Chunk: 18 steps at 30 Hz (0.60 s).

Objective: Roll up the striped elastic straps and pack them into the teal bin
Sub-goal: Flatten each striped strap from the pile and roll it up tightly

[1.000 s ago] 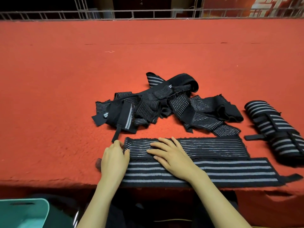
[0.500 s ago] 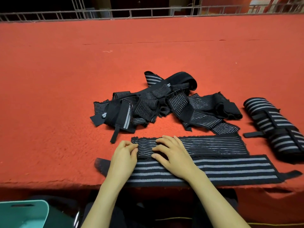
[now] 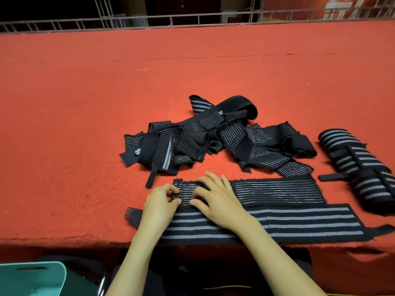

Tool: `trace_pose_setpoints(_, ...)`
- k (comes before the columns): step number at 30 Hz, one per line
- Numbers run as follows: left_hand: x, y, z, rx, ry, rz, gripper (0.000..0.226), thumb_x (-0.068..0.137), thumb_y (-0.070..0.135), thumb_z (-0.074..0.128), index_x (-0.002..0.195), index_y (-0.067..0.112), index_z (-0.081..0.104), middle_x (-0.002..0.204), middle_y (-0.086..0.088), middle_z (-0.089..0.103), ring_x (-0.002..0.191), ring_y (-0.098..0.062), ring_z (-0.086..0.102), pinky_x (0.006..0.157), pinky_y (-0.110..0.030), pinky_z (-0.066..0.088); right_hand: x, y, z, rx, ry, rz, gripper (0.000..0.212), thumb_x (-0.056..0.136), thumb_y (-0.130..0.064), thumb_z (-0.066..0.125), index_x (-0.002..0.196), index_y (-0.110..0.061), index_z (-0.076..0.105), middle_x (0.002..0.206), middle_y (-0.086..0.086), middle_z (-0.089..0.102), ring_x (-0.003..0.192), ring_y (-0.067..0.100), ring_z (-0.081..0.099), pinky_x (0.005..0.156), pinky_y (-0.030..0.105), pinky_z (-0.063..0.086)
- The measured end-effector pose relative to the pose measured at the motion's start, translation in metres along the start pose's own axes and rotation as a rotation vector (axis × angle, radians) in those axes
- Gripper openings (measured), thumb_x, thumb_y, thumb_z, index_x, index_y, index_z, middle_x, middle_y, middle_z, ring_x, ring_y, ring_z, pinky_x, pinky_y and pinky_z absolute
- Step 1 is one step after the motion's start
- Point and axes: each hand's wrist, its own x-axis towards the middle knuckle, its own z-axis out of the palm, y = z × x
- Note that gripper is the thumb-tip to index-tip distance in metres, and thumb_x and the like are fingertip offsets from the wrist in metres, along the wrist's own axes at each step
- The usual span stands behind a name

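The left hand (image 3: 160, 202) pinches the small roll (image 3: 185, 193) at the end of the thin-striped strap (image 3: 275, 190), while the right hand (image 3: 215, 199) lies open, pressing flat to keep the winding tight. The strap lies stretched straight so it rolls evenly. The teal bin (image 3: 32, 276) waits below the table edge (image 3: 64, 240).
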Motion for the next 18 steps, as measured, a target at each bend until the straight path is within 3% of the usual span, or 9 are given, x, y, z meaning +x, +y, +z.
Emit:
trace_pose_setpoints(3, -0.005, 0.005, 0.007, 0.024, 0.050, 0.070, 0.020, 0.080, 0.010, 0.067, 0.094, 0.023, 0.062, 0.100, 0.007, 0.052, 0.084, -0.013, 0.054, 0.086, -0.031, 0.044, -0.009, 0.017, -0.008, -0.022, -0.003, 0.070, 0.059, 0.080, -0.067, 0.018, 0.104, -0.030, 0.058, 0.145, -0.009, 0.038, 0.145, 0.017, 0.009, 0.116, 0.048, 0.001)
trace_pose_setpoints(6, -0.009, 0.006, 0.020, 0.056, 0.076, 0.250, 0.026, 0.081, 0.005, 0.063, 0.103, 0.017, 0.064, 0.104, 0.011, 0.047, 0.092, -0.011, 0.050, 0.089, -0.025, 0.041, -0.021, 0.037, -0.016, -0.022, -0.001, 0.133, 0.057, 0.081, -0.069, 0.021, 0.106, -0.034, 0.057, 0.147, -0.012, 0.036, 0.145, 0.015, 0.010, 0.116, 0.046, 0.002)
trace_pose_setpoints(10, -0.012, 0.009, 0.032, 0.081, -0.005, 0.395, 0.028, 0.088, 0.019, 0.064, 0.115, 0.015, 0.065, 0.115, 0.009, 0.052, 0.109, -0.009, 0.045, 0.096, -0.017, 0.029, -0.031, 0.047, -0.015, 0.040, 0.070, 0.129, 0.052, 0.083, -0.068, 0.026, 0.107, -0.035, 0.059, 0.145, -0.012, 0.039, 0.143, 0.013, 0.016, 0.117, 0.045, 0.006)
trace_pose_setpoints(12, -0.011, 0.012, 0.031, 0.021, -0.036, 0.389, 0.025, 0.092, 0.023, 0.060, 0.115, 0.015, 0.065, 0.114, 0.011, 0.055, 0.106, -0.004, 0.045, 0.097, -0.018, 0.030, -0.032, 0.046, -0.013, 0.046, 0.104, 0.121, 0.050, 0.084, -0.067, 0.028, 0.106, -0.035, 0.060, 0.144, -0.011, 0.039, 0.143, 0.012, 0.017, 0.117, 0.043, 0.005)
trace_pose_setpoints(14, -0.009, 0.012, 0.026, -0.070, -0.055, 0.323, 0.021, 0.093, 0.013, 0.057, 0.111, 0.017, 0.067, 0.113, 0.010, 0.060, 0.103, -0.002, 0.050, 0.096, -0.013, 0.033, -0.032, 0.046, -0.012, 0.050, 0.125, 0.120, 0.049, 0.085, -0.066, 0.029, 0.106, -0.035, 0.061, 0.145, -0.010, 0.039, 0.143, 0.012, 0.016, 0.117, 0.042, 0.004)
trace_pose_setpoints(16, -0.007, 0.010, 0.021, -0.187, -0.082, 0.223, 0.027, 0.087, 0.002, 0.060, 0.103, 0.022, 0.067, 0.109, 0.007, 0.063, 0.094, -0.002, 0.056, 0.084, -0.003, 0.037, -0.033, 0.046, -0.011, 0.045, 0.145, 0.107, 0.047, 0.085, -0.065, 0.032, 0.106, -0.034, 0.062, 0.145, -0.008, 0.039, 0.144, 0.014, 0.015, 0.118, 0.043, 0.005)
trace_pose_setpoints(18, -0.006, 0.006, 0.020, -0.248, -0.060, 0.148, 0.031, 0.081, -0.001, 0.067, 0.097, 0.026, 0.064, 0.105, 0.003, 0.061, 0.089, -0.002, 0.056, 0.075, -0.005, 0.042, -0.034, 0.047, -0.010, 0.023, 0.174, 0.066, 0.043, 0.087, -0.062, 0.037, 0.106, -0.033, 0.063, 0.145, -0.005, 0.040, 0.145, 0.016, 0.015, 0.118, 0.048, 0.008)
